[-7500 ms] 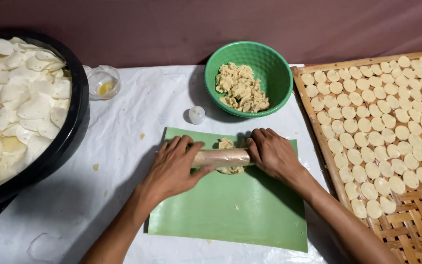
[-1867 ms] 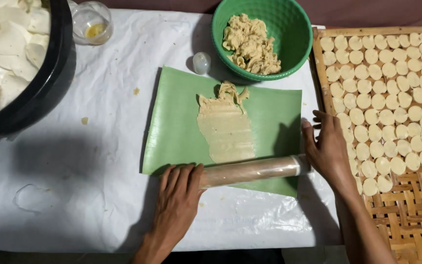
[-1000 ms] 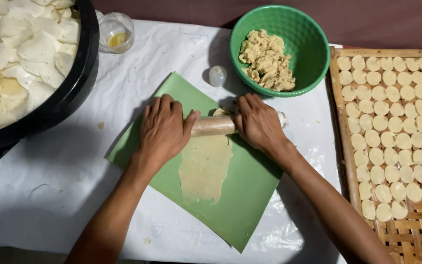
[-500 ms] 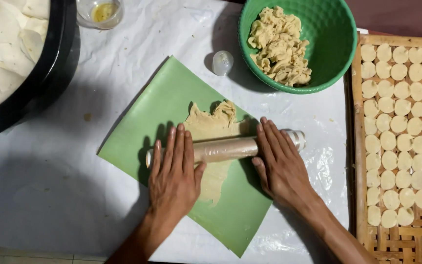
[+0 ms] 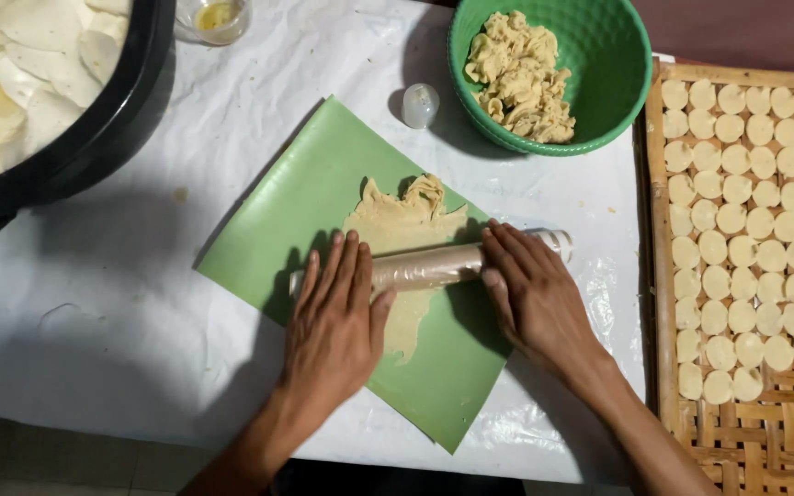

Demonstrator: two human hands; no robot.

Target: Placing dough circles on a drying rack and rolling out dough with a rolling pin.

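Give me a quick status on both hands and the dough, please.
Left hand and right hand flat on rolling pin. Dough sheet under it, on green mat. Nothing in the way.

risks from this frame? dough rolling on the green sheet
The dough is ragged and thin at its edges; the rolling pin could tear it. The green sheet lies loose and skewed, so it may slide under the left hand and right hand.
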